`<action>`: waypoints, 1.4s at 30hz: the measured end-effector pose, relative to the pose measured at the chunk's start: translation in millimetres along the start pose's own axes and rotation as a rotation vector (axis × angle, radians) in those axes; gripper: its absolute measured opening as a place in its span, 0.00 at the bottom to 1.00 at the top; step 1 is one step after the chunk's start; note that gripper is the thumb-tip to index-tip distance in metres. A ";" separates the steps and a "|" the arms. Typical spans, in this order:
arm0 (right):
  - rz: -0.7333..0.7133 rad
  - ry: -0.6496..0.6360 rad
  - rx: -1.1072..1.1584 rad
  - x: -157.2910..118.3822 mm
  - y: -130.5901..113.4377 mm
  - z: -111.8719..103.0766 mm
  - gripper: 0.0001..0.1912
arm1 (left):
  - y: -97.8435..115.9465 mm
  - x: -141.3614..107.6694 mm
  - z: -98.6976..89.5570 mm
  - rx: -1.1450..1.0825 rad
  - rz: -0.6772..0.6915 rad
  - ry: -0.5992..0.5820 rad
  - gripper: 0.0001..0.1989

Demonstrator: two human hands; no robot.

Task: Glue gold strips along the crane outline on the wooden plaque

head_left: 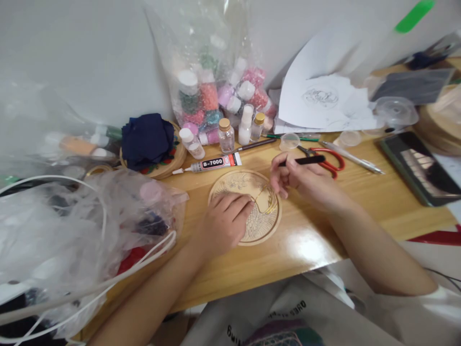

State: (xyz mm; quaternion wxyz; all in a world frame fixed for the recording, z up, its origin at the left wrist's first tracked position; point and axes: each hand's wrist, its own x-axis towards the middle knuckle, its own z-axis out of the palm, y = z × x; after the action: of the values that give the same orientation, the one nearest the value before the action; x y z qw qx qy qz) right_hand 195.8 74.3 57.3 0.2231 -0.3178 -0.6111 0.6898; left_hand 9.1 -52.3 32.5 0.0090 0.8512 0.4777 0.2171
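Note:
A round wooden plaque (259, 229) with a fine line pattern lies flat on the table. My left hand (230, 216) rests on its left side, fingers stretched out and pressing the surface. Some thin gold wire (269, 207) sits on the plaque, just right of those fingertips. At the plaque's right edge, my right hand (298, 178) is raised with the fingers curled. A slim black tool (306, 160) lies in it between thumb and fingers; its working end is hidden, so I cannot tell its exact kind.
Behind the plaque lie a B-7000 glue tube (216, 163) and small bottles (226, 137). Red-handled scissors (333, 163), a silver craft knife (355, 157) and a phone (421, 166) are on the right. Plastic bags (90, 230) and a white cable (158, 250) crowd the left.

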 end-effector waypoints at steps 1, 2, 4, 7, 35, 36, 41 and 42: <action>0.003 -0.005 -0.038 -0.5 1.1 0.4 0.22 | 0.0 0.0 0.1 0.001 0.000 0.001 0.14; 0.008 0.000 -0.096 -1.3 1.4 0.8 0.23 | 0.0 0.0 0.3 0.001 -0.001 0.003 0.15; -0.007 0.031 -0.240 -3.0 -0.7 1.8 0.24 | -0.1 -0.2 0.6 -0.001 -0.002 0.003 0.15; -0.090 0.012 -0.408 -4.9 -6.7 3.3 0.23 | -0.4 -0.8 0.8 -0.004 -0.003 0.001 0.15; -0.259 -0.321 -0.554 -0.3 0.3 -5.1 0.06 | -1.1 -1.7 1.9 -0.012 -0.007 -0.012 0.15; -0.265 -0.323 -0.556 -0.1 0.3 -5.0 0.06 | -1.2 -1.8 2.1 -0.014 -0.008 -0.013 0.15; -0.259 -0.335 -0.552 0.4 -0.1 -4.4 0.06 | -1.4 -2.0 2.7 -0.023 -0.005 -0.020 0.16; -0.251 -0.329 -0.552 0.5 -0.1 -4.3 0.06 | -1.5 -2.1 2.6 -0.024 -0.003 -0.018 0.16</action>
State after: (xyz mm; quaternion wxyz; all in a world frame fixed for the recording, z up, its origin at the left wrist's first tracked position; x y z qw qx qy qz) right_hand 198.5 77.6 57.1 0.1104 -0.1729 -0.8368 0.5076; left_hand 8.0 -52.7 29.0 0.0237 0.8522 0.4763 0.2153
